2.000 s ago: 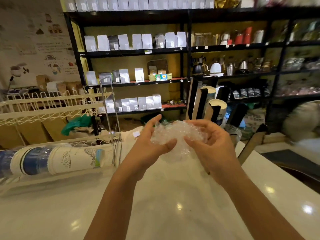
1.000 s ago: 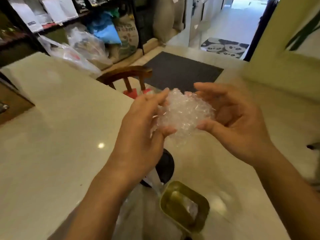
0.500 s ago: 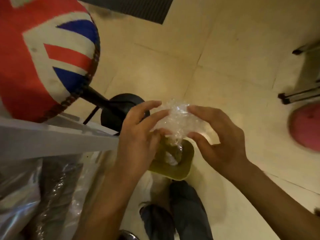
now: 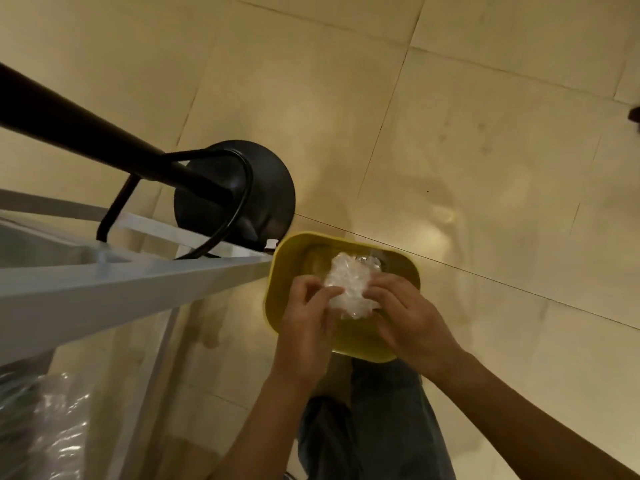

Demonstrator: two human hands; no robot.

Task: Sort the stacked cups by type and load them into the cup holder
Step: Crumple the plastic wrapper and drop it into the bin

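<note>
A crumpled ball of clear plastic wrap [image 4: 349, 289] is pinched between my left hand [image 4: 306, 317] and my right hand [image 4: 407, 320]. Both hands hold it just above the open mouth of a yellow-green bin [image 4: 277, 271] that stands on the floor. No cups and no cup holder are in view.
A black stool base [image 4: 270, 188] with its pole and foot ring stands on the tiled floor left of the bin. The counter's white edge [image 4: 104, 289] runs along the left, with clear plastic bags [image 4: 52, 427] under it. My jeans-clad legs [image 4: 374, 427] are below the bin.
My view swung from the counter and shelves down to the floor. Both hands carried the plastic wrap down to the bin's mouth.
</note>
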